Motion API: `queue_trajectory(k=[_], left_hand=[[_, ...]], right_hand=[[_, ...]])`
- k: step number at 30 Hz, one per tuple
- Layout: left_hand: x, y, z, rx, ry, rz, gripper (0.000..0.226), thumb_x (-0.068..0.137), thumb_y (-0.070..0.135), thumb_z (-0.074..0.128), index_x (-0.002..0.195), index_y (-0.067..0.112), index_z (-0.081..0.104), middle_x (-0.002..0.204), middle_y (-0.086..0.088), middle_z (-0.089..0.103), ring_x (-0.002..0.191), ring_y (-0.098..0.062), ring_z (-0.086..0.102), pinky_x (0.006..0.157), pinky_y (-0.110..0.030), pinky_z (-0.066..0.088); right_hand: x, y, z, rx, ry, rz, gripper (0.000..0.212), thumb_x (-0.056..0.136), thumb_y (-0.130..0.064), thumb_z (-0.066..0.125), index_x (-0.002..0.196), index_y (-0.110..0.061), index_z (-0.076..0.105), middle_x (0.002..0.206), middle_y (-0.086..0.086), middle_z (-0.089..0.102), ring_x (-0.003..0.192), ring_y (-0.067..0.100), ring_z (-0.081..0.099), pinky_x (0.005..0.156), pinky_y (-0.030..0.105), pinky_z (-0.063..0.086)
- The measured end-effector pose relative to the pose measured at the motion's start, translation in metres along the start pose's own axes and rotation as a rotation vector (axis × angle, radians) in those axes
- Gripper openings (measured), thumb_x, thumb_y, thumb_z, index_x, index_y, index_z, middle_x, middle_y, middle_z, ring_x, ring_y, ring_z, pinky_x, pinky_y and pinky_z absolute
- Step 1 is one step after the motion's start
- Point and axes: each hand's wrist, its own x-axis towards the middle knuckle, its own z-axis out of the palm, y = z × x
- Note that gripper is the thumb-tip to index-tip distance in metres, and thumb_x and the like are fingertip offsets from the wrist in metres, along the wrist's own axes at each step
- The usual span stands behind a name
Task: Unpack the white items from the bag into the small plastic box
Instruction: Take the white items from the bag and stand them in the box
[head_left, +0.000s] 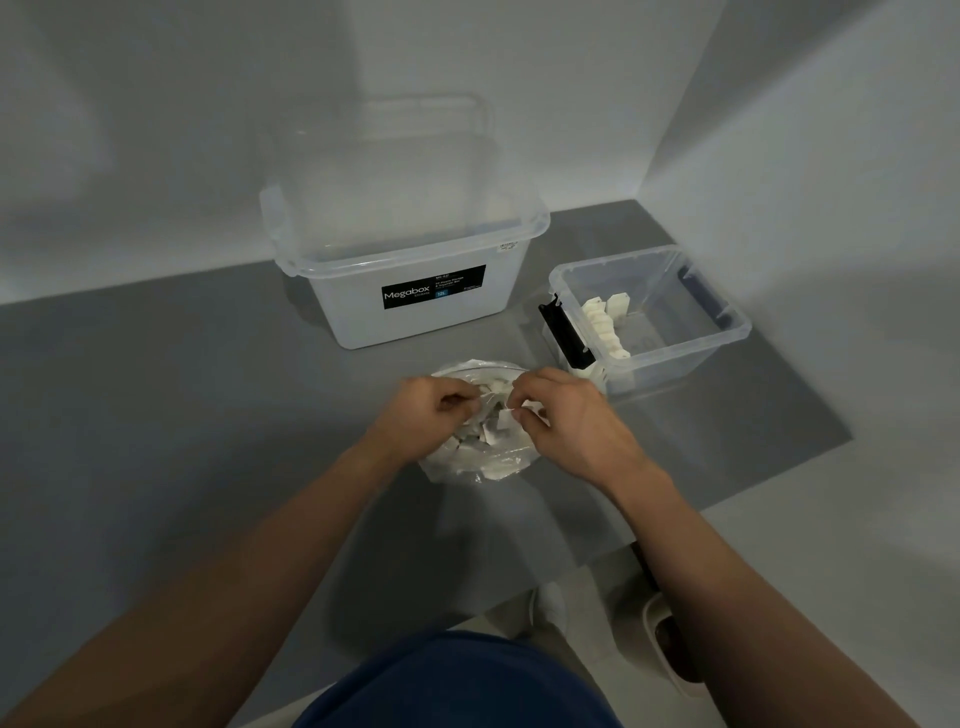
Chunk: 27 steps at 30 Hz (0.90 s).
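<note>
**A:** Where are the white items (493, 434)?

**B:** Most are heaped in the clear bag (478, 465) on the tabletop (208, 415). A few already sit in the small plastic box (675, 364), near on the right.

**A:** And each grip?

**B:** The left grip (423, 410) has its fingers curled, pinching the film at the bag's mouth. The right grip (566, 421) pinches too, I think the opposite edge, though it may be a white piece; it's blurred there.

**A:** How will they handle?

**B:** Likely light, stiff little blocks inside limp, slippery film. I'd pinch one block by its flat sides while the other hand holds the mouth open.
</note>
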Motion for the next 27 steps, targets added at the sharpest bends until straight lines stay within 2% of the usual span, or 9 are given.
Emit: queue_trajectory(k=[2,4,6,8,11,13,19,24,27], left_hand=[[-0.009,0.005,-0.007,-0.21,0.016,-0.09,0.014,0.089,0.02,0.072,0.101,0.017,0.077,0.078,0.012,0.073,0.069,0.003,0.065,0.07,-0.01,0.047],[-0.015,0.012,-0.013,-0.411,0.071,-0.157,0.014,0.088,0.017,0.073,0.101,0.012,0.076,0.079,-0.004,0.074,0.069,-0.009,0.068,0.068,-0.018,0.053],[-0.017,0.018,-0.019,-0.488,0.094,-0.161,0.017,0.089,0.014,0.072,0.104,0.008,0.075,0.086,-0.015,0.074,0.072,-0.015,0.067,0.069,-0.024,0.057],[-0.018,0.023,-0.025,-0.499,0.092,-0.144,0.019,0.089,0.015,0.072,0.107,0.008,0.075,0.09,-0.014,0.075,0.075,-0.016,0.068,0.074,-0.03,0.059],[-0.021,0.029,-0.035,-0.573,0.062,-0.158,0.031,0.087,0.019,0.075,0.118,0.016,0.069,0.1,-0.008,0.073,0.085,-0.017,0.072,0.076,-0.032,0.06],[-0.021,0.035,-0.041,-0.566,0.096,-0.137,0.037,0.086,0.024,0.076,0.121,0.023,0.067,0.102,-0.001,0.072,0.09,-0.017,0.072,0.074,-0.034,0.061],[-0.011,0.042,-0.049,-0.48,0.145,-0.103,0.01,0.089,0.018,0.073,0.095,0.012,0.077,0.092,-0.003,0.075,0.086,-0.026,0.072,0.08,-0.041,0.061],[-0.003,0.044,-0.041,-0.446,0.305,-0.086,0.004,0.087,0.015,0.074,0.088,0.017,0.077,0.088,0.003,0.076,0.08,-0.013,0.072,0.078,-0.033,0.06],[0.003,0.04,-0.033,-0.373,0.332,-0.075,0.005,0.086,0.016,0.075,0.088,0.021,0.076,0.089,0.006,0.075,0.08,-0.007,0.071,0.079,-0.028,0.058]], right_hand=[[0.003,-0.002,-0.001,0.039,-0.04,0.003,0.007,0.091,-0.017,0.07,0.097,-0.02,0.074,0.126,-0.005,0.065,0.104,0.013,0.065,0.087,0.035,0.056],[0.007,-0.006,-0.001,0.11,-0.064,0.009,0.007,0.091,-0.018,0.072,0.097,-0.02,0.076,0.134,-0.004,0.063,0.105,0.012,0.066,0.09,0.032,0.056],[0.011,-0.012,0.001,0.182,-0.061,-0.01,0.008,0.089,-0.018,0.074,0.095,-0.021,0.076,0.122,-0.008,0.068,0.1,0.009,0.068,0.088,0.033,0.058],[0.016,-0.018,0.003,0.209,-0.055,-0.032,0.007,0.088,-0.02,0.074,0.094,-0.024,0.076,0.103,-0.013,0.071,0.091,0.005,0.068,0.085,0.034,0.058],[0.024,-0.02,0.004,0.191,-0.035,-0.046,0.007,0.089,-0.026,0.071,0.094,-0.028,0.075,0.093,-0.014,0.07,0.085,0.005,0.066,0.081,0.038,0.058],[0.026,-0.02,0.003,0.184,-0.035,-0.061,0.007,0.089,-0.027,0.07,0.095,-0.028,0.074,0.093,-0.014,0.069,0.086,0.006,0.067,0.08,0.039,0.058],[0.029,-0.018,-0.002,0.168,-0.051,-0.125,0.008,0.09,-0.022,0.072,0.096,-0.022,0.076,0.092,-0.011,0.069,0.084,0.007,0.067,0.082,0.037,0.057],[0.027,-0.01,-0.018,0.182,-0.003,-0.123,0.008,0.089,-0.02,0.074,0.096,-0.02,0.078,0.103,-0.011,0.068,0.089,0.004,0.065,0.081,0.021,0.054],[0.025,-0.001,-0.038,0.198,0.026,-0.081,0.007,0.089,-0.018,0.074,0.094,-0.021,0.078,0.091,-0.014,0.07,0.084,0.002,0.064,0.077,0.015,0.049]])
